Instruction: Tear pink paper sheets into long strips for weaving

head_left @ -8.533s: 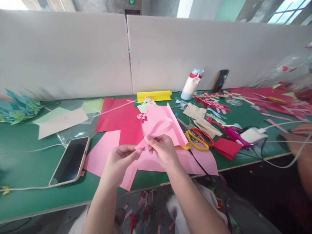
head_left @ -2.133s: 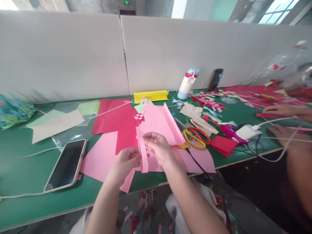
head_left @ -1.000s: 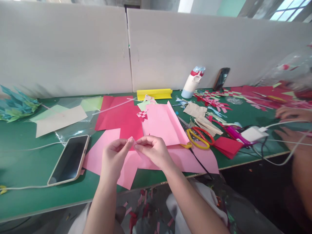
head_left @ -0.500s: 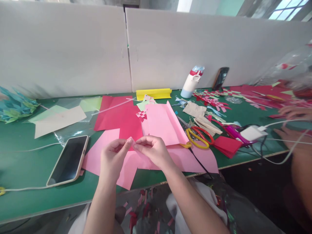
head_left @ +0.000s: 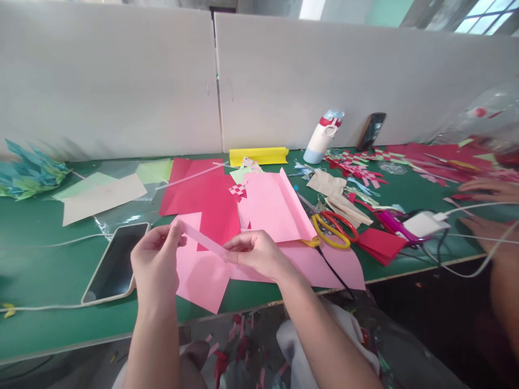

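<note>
A narrow pink paper strip [head_left: 203, 241] is stretched between my two hands above the front of the green table [head_left: 48, 259]. My left hand [head_left: 156, 265] pinches its left end, over the edge of a phone. My right hand [head_left: 255, 254] pinches the right end with thumb and forefinger. Beneath them lie pink paper sheets [head_left: 203, 275] and a folded pink sheet [head_left: 275, 208]; red paper [head_left: 203, 194] lies behind.
A phone [head_left: 115, 265] on a white cable lies at the left. Yellow and red scissors [head_left: 332, 229], a white bottle [head_left: 322, 139], a yellow folded paper [head_left: 259, 156] and woven paper scraps sit further back. Another person's hands [head_left: 486, 189] work at the right. White partition boards stand behind.
My hands, pinched close together half a second ago, have drawn apart; my left hand moved left and the pink strip is now pulled out straight between them.
</note>
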`<state>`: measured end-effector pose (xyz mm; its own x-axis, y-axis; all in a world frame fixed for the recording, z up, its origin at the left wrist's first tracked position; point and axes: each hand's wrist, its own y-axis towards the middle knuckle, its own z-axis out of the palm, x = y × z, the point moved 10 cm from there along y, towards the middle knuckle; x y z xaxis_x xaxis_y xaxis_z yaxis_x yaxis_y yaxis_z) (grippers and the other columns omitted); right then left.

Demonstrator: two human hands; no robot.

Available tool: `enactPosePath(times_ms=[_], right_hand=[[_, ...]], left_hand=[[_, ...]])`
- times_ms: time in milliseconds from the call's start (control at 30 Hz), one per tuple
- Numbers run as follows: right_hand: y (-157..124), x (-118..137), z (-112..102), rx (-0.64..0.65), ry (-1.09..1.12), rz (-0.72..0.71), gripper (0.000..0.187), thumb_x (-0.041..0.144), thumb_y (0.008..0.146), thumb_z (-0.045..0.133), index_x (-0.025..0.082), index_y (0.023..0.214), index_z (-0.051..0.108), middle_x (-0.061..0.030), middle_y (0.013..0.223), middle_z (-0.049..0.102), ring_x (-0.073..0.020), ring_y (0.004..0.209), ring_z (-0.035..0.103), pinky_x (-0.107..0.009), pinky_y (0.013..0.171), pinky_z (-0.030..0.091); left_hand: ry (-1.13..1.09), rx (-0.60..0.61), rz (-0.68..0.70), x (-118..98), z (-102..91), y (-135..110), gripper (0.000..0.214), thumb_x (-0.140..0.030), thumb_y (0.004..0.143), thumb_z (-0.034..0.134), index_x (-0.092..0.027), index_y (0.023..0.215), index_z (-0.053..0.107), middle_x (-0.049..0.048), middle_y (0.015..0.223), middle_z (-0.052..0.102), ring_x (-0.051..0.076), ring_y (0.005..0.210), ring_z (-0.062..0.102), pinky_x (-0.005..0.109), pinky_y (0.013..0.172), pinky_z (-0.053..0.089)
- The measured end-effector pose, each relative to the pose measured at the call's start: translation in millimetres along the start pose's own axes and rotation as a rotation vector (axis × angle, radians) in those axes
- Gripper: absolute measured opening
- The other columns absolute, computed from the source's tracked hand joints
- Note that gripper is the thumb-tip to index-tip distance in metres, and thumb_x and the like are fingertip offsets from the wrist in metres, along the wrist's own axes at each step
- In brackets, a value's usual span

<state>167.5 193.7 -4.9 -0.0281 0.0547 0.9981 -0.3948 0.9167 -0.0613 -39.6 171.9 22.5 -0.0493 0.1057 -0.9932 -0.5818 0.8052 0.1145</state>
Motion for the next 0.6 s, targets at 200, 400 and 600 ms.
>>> enactPosePath(times_ms=[200,400,600], right_hand=[[1.1,-1.6,2.2,0.024,-0.017,0.001,0.023,0.034,0.068,0.075,0.017,0.082,0.074,-0.0056,0.078,0.073,-0.0166,0.072,0.068,-0.030,0.071,0.053],[0.9,0.0,3.9,0.044,0.005,-0.013,0.021,0.033,0.070,0.073,0.017,0.083,0.073,-0.0056,0.078,0.073,-0.0164,0.072,0.068,-0.030,0.071,0.054],[0.4,-0.3,4.2,0.053,-0.007,-0.009,0.021,0.033,0.071,0.073,0.017,0.084,0.073,-0.0050,0.079,0.073,-0.0149,0.072,0.067,-0.029,0.071,0.053]], left_hand=[[-0.009,-0.055,0.002,-2.1,-6.3,2.4,0.023,-0.039,0.066,0.075,-0.018,0.070,0.069,-0.0011,0.059,0.060,0.011,0.056,0.054,0.025,0.059,0.047],[-0.002,-0.050,-0.016,-0.4,-6.9,2.3,0.022,-0.038,0.066,0.075,-0.017,0.071,0.069,-0.0013,0.059,0.060,0.010,0.056,0.054,0.025,0.059,0.047],[-0.008,-0.057,-0.012,-0.6,-6.9,2.1,0.022,-0.038,0.066,0.075,-0.017,0.069,0.069,-0.0015,0.058,0.060,0.010,0.055,0.054,0.025,0.060,0.048]])
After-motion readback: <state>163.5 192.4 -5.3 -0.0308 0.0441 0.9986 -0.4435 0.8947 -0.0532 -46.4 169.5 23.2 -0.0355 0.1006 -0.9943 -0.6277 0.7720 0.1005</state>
